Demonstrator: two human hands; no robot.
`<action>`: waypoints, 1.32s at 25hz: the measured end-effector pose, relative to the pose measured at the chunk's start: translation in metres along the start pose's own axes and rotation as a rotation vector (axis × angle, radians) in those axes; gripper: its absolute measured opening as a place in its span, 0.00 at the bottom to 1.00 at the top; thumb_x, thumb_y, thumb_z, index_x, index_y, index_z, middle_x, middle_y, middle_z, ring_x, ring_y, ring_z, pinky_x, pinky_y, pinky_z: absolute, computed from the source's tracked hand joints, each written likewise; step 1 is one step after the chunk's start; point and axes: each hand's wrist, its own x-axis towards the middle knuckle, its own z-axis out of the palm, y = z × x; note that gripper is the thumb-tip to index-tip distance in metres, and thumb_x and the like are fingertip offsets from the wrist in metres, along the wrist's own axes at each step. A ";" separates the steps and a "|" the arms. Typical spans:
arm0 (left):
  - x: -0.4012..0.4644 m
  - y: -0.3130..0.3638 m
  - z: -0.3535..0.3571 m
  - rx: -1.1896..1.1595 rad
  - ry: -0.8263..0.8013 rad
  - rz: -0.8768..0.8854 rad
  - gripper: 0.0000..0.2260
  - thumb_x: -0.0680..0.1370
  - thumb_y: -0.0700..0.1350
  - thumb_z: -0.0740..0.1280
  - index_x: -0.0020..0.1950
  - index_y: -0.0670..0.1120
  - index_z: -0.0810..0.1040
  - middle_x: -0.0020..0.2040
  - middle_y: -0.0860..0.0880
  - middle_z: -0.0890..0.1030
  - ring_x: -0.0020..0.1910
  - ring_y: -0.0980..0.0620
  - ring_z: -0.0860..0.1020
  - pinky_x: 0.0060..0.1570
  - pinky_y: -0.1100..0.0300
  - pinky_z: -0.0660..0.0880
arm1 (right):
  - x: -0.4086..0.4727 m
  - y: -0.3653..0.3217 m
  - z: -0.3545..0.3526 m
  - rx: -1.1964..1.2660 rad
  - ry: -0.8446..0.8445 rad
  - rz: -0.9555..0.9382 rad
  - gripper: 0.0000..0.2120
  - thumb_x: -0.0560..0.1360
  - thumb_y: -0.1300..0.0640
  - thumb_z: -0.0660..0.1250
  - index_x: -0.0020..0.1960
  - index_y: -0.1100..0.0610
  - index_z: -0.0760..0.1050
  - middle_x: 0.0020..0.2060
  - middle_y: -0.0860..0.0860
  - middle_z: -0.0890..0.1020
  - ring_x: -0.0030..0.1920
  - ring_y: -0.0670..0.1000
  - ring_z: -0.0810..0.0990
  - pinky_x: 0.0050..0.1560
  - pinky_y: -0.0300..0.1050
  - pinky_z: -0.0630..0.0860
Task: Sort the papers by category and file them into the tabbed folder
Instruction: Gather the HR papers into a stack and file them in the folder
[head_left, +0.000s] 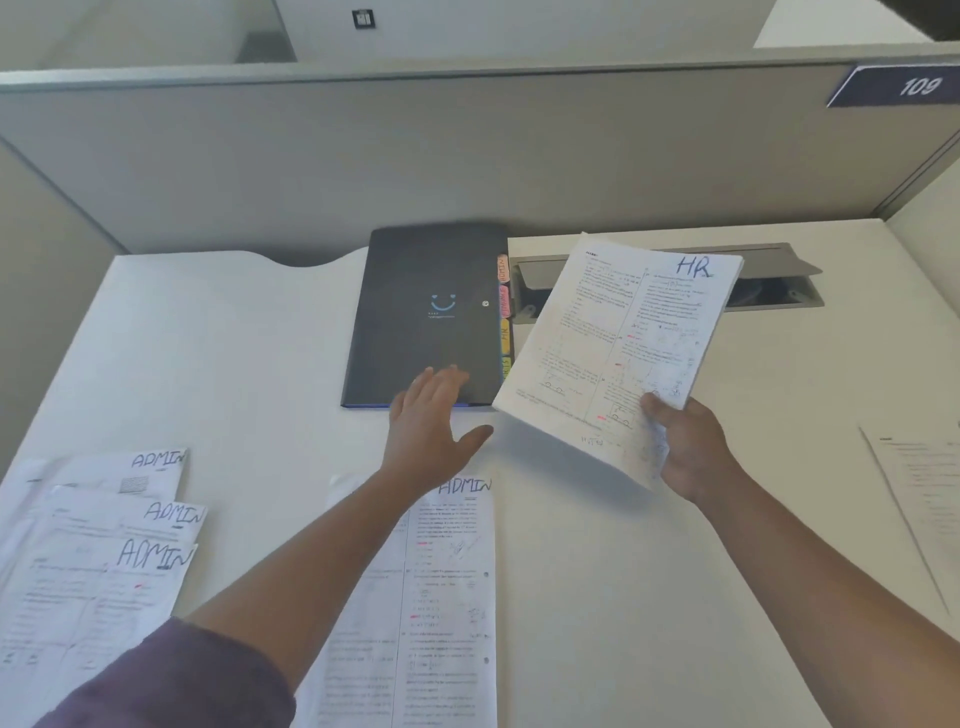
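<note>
Head view, over a white desk (675, 571) inside a grey cubicle. At centre, toward 12 o'clock: closed dark tabbed folder (431, 317) lying flat against the partition (415, 156), coloured tabs (504, 317) along its right edge, topmost reading ADMIN, the lower ones too blurred to read. Left hand (428, 421) stretched forward, fingers straight and spread, fingertips over the folder's near edge, gripping nothing; touching or just above, cannot tell. Right hand (685, 447) at 3 o'clock from the left, grasping the bottom corner of a stack of printed sheets marked HR (618, 353), raised off the desk and tilted, its left edge just beside the folder's tabs. Behind that stack, at 1 o'clock: open grey cable hatch (769, 280) set in the desk. At 8 o'clock: three overlapping sheets marked ADMIN (104, 561). At 6 o'clock, partly under the left forearm: a further ADMIN sheet (441, 597). At 4 o'clock, by the frame's edge: one more printed page (924, 493), heading unreadable. Purple sleeve (171, 680) at 7 o'clock. Plate numbered 109 (904, 85) on the partition at 2 o'clock.
</note>
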 end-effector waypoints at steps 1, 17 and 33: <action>0.009 -0.003 0.005 0.088 0.008 0.034 0.36 0.77 0.63 0.70 0.81 0.54 0.62 0.83 0.53 0.60 0.84 0.47 0.52 0.79 0.45 0.52 | 0.006 0.000 0.003 0.015 -0.005 0.005 0.13 0.83 0.64 0.65 0.64 0.54 0.80 0.60 0.51 0.86 0.61 0.56 0.84 0.64 0.58 0.78; 0.049 -0.022 0.034 0.008 0.057 -0.079 0.32 0.80 0.57 0.51 0.83 0.45 0.61 0.83 0.48 0.62 0.83 0.46 0.55 0.82 0.47 0.47 | 0.037 0.012 -0.001 -0.015 -0.072 0.023 0.16 0.83 0.64 0.64 0.70 0.57 0.77 0.61 0.53 0.86 0.58 0.57 0.86 0.53 0.53 0.85; 0.049 -0.025 0.025 -0.664 0.403 -0.423 0.24 0.83 0.58 0.50 0.35 0.44 0.66 0.32 0.50 0.71 0.34 0.47 0.69 0.41 0.54 0.65 | 0.027 0.011 0.010 0.007 0.003 -0.043 0.14 0.82 0.65 0.65 0.65 0.57 0.80 0.59 0.53 0.87 0.61 0.60 0.85 0.61 0.59 0.80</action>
